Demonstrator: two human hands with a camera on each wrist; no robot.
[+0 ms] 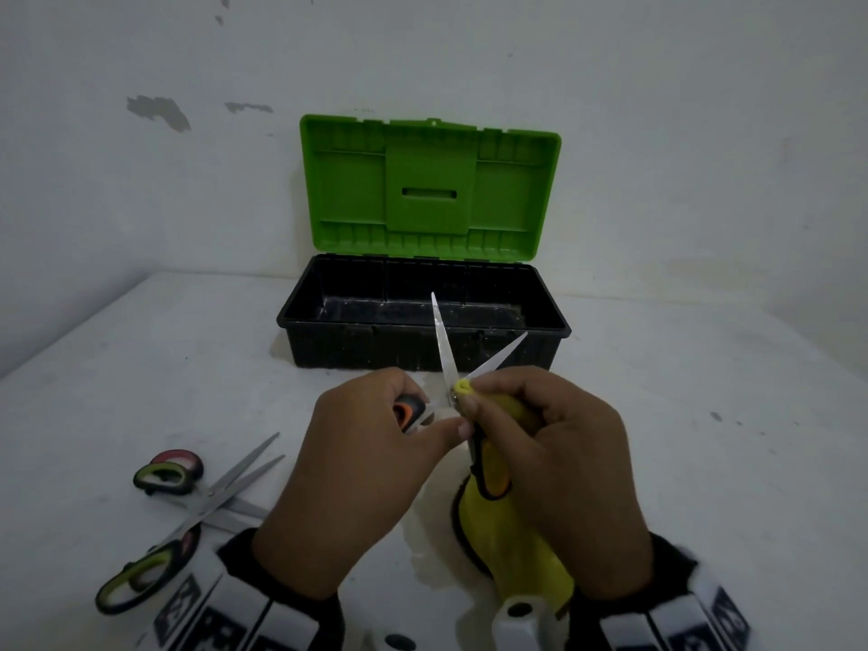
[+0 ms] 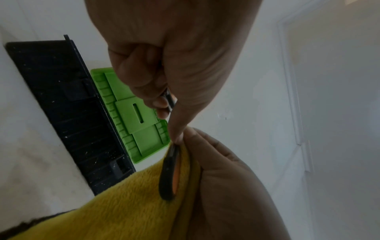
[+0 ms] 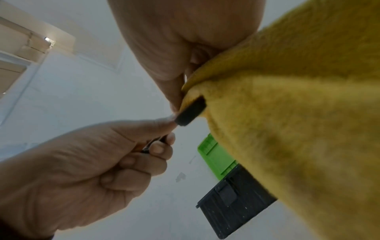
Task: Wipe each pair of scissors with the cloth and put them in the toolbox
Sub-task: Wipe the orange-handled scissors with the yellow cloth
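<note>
I hold an orange-and-black-handled pair of scissors [image 1: 444, 343] in front of the toolbox, blades spread in a V and pointing up. My left hand [image 1: 371, 467] grips one handle loop [image 1: 407, 411], its thumb reaching toward the pivot. My right hand [image 1: 554, 462] pinches the yellow cloth [image 1: 516, 552] against the blades near the pivot. The other handle [image 2: 169, 172] lies against the cloth. The black toolbox [image 1: 422, 347] stands open with its green lid [image 1: 430, 185] upright; I see nothing in its tray.
Two more pairs of scissors lie crossed at the near left of the white table [image 1: 704, 439]: a green-handled pair [image 1: 183, 514] on top of a pink-handled pair [image 1: 181, 460]. A white wall rises behind the toolbox.
</note>
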